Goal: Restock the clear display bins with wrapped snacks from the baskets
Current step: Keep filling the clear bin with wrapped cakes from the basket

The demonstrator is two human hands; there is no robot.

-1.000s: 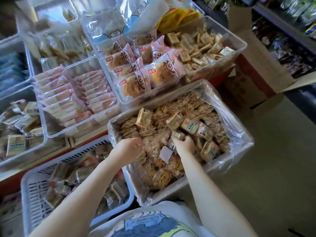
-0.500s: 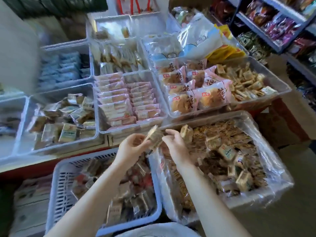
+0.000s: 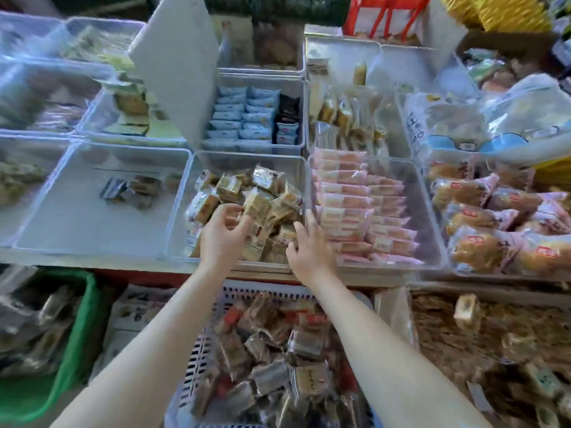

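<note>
A clear display bin in the front row holds a heap of tan wrapped snacks. Both my hands are inside it. My left hand has its thumb and curled fingers around one wrapped snack on top of the heap. My right hand lies with relaxed, mostly straight fingers on the snacks by the bin's right wall, holding nothing. Below my forearms stands a white slotted basket full of dark wrapped snacks. A plastic-lined basket of small tan snacks sits at the lower right.
A nearly bare clear bin lies to the left and a bin of pink packs to the right. More bins fill the rows behind. A white board stands upright behind. A green crate sits at the lower left.
Both hands rose from the lined basket carrying snacks, moved left over the white basket, and now reach into the clear bin. The view swung left and up.
</note>
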